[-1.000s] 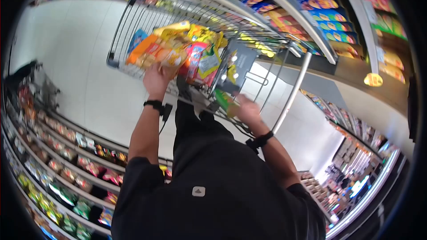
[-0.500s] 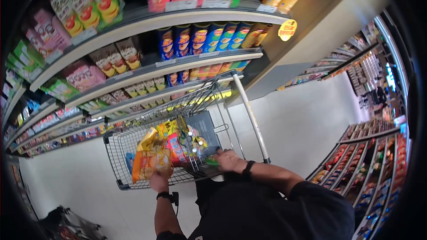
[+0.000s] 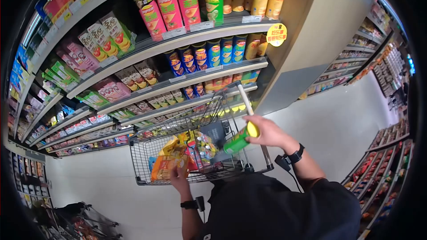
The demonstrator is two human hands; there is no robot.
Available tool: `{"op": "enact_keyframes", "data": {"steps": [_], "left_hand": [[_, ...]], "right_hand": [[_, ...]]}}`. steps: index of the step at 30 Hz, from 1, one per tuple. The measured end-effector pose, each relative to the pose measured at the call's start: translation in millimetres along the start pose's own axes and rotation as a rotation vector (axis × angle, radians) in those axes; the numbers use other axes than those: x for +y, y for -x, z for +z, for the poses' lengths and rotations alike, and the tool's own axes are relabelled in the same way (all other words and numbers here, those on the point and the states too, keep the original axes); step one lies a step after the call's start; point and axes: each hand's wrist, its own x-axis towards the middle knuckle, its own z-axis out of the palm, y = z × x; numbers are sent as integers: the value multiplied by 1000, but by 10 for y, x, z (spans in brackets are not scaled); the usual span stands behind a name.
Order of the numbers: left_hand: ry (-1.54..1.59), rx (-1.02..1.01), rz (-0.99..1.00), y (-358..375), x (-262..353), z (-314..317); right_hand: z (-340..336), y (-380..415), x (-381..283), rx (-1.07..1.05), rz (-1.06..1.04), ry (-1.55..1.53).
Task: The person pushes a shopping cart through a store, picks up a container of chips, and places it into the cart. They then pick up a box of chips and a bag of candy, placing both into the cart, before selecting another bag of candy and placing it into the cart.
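My right hand point(image 3: 266, 132) grips a green can with a yellow-green end point(image 3: 238, 142), held tilted above the near right part of a wire shopping cart point(image 3: 141, 151). At the cart's near side, my left hand point(image 3: 179, 178) has its fingers on an orange snack bag point(image 3: 164, 165); the fingertips are partly hidden against it. Beside that bag lie a yellow bag point(image 3: 172, 146) and other colourful packs. A grey panel point(image 3: 215, 134) stands inside the cart near its white handle point(image 3: 244, 98).
Shelves point(image 3: 155, 46) with pink, green, blue and gold cans and boxed snacks curve along the far side. More shelves point(image 3: 378, 173) stand at the right. Another cart point(image 3: 89, 222) is at the lower left. A pillar point(image 3: 307, 53) rises beyond the cart's handle.
My right hand has risen out of the cart with the green can. The view has shifted, so shelves and cart appear further right. My left hand remains at the orange bag.
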Motion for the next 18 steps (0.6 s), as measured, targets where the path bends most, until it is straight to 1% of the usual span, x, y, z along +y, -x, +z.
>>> {"op": "enact_keyframes", "data": {"steps": [1,2,3,4,5,6,7,8,9,10,11,12,13,15,16,18], "left_hand": [[-1,-15,38,156,252,99],[67,-100,53,293,529,160],[57,-127,99,398,762,255],[0,-207,110,465,915,299],[38,-267,197,530,1095,352],[61,-318,232,579,1270,399],[149,-339,284,662,1521,471],[50,-425,329,686,1717,477],[53,-454,333,749,1933,496],[-15,-435,219,821,2106,530],[-92,-416,318,767,1966,577],[47,-499,192,892,2276,585],[48,-526,292,883,2271,627],[197,-649,278,983,2435,685],[180,-652,286,1040,2482,708],[445,-884,100,1108,2566,773]], "right_hand": [[-116,46,-44,2,-2,-19],[-222,92,-82,101,-44,-60],[-320,121,-87,199,-89,-97],[-390,158,-62,189,-96,-112],[-445,222,-13,255,-130,-204],[-476,287,59,317,-158,-298],[-479,339,152,326,-142,-409],[-486,391,236,340,-152,-513],[-478,454,304,355,-150,-623],[-493,529,349,342,-150,-708],[-511,602,378,338,-149,-794],[-515,672,423,309,-132,-897],[-502,723,463,309,-122,-922],[-487,802,532,316,-205,-1025],[-478,854,570,307,-195,-1067],[-449,920,656,335,-211,-1090]]}}
